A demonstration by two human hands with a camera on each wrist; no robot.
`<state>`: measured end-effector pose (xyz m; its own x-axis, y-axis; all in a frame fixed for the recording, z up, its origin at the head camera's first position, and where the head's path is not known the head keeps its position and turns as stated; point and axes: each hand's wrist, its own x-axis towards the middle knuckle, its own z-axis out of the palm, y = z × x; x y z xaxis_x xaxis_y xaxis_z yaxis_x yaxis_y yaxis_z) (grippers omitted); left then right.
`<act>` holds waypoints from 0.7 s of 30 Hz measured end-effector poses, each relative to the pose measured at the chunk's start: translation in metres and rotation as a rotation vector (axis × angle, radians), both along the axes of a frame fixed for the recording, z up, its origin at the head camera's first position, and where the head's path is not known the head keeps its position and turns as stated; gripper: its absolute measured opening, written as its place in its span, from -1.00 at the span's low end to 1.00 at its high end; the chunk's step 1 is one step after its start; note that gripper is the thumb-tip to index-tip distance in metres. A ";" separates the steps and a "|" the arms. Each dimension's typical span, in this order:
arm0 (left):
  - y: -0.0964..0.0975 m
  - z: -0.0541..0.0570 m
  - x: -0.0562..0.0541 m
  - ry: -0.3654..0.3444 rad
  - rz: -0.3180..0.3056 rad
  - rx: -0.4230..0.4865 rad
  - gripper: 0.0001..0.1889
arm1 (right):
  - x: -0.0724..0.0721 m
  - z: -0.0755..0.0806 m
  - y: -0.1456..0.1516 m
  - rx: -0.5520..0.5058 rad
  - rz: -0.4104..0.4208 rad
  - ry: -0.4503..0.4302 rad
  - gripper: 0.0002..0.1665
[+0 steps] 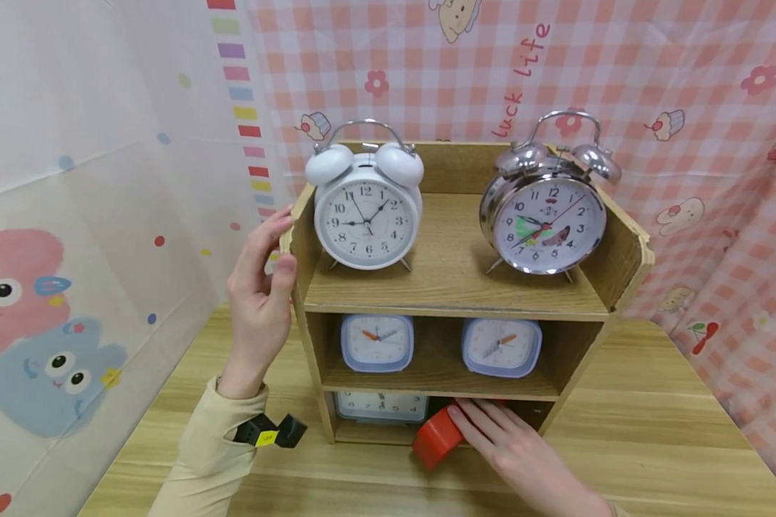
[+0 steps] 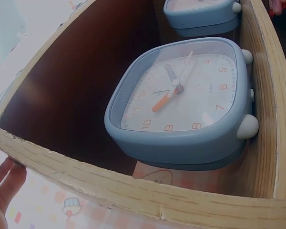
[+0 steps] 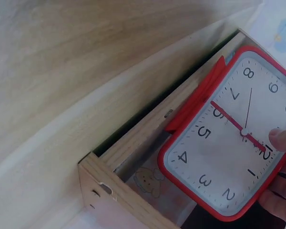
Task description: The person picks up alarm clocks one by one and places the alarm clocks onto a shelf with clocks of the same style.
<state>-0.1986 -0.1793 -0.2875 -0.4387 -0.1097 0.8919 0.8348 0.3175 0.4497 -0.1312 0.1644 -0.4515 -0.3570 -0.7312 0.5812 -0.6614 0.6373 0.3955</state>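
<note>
A red square clock [image 3: 224,138] tilts at the opening of the bottom shelf. My right hand [image 1: 511,438] holds it, thumb on its face and fingers underneath in the right wrist view; in the head view the hand covers much of it. My left hand [image 1: 261,301] rests against the outer left side of the small wooden shelf unit [image 1: 453,305], thumb and fingertips at the edge. Left of the red clock on the bottom shelf is a pale blue-grey clock [image 1: 381,407], its top hidden by the board above.
A white twin-bell alarm clock [image 1: 367,222] and a silver twin-bell alarm clock [image 1: 550,222] stand on top. Between them and the bottom level sit two blue clocks, one left [image 1: 377,343] and one right [image 1: 502,346]. Patterned cloth [image 1: 685,93] hangs behind the wooden table [image 1: 672,431].
</note>
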 end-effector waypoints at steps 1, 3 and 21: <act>0.000 0.000 0.000 -0.001 -0.001 0.000 -0.31 | 0.000 -0.001 -0.001 0.003 -0.012 -0.002 -0.31; 0.000 0.000 0.000 -0.003 -0.001 -0.003 -0.32 | -0.002 -0.002 -0.003 0.009 -0.035 -0.004 -0.38; -0.001 0.000 0.001 -0.006 -0.015 -0.004 -0.32 | -0.002 0.000 -0.009 -0.009 -0.099 0.043 -0.40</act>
